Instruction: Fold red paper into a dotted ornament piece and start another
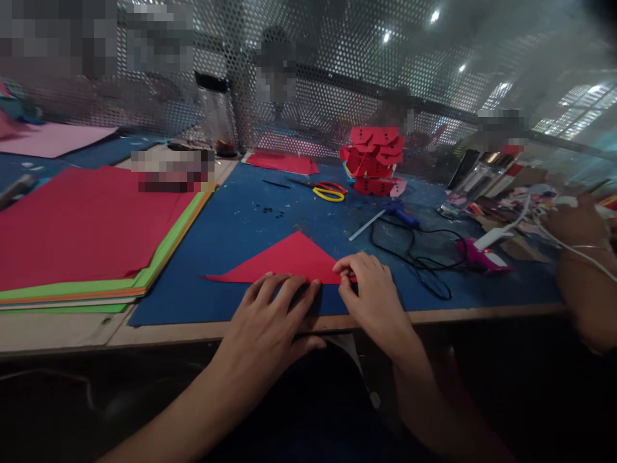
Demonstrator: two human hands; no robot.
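A red paper sheet folded into a triangle point(289, 260) lies on the blue mat point(231, 225) near the table's front edge. My left hand point(270, 321) rests flat beside its lower edge, fingers stretched out and touching the fold. My right hand point(371, 296) has its fingers curled together and pinches the triangle's right corner.
A stack of coloured paper sheets point(81, 238), red on top, lies at left. Scissors point(328, 190), a blue glue gun point(402, 215) with black cable, a pink glue gun point(482, 257) and a pile of red paper pieces point(373, 161) sit behind. Another person's arm point(583, 257) is at right.
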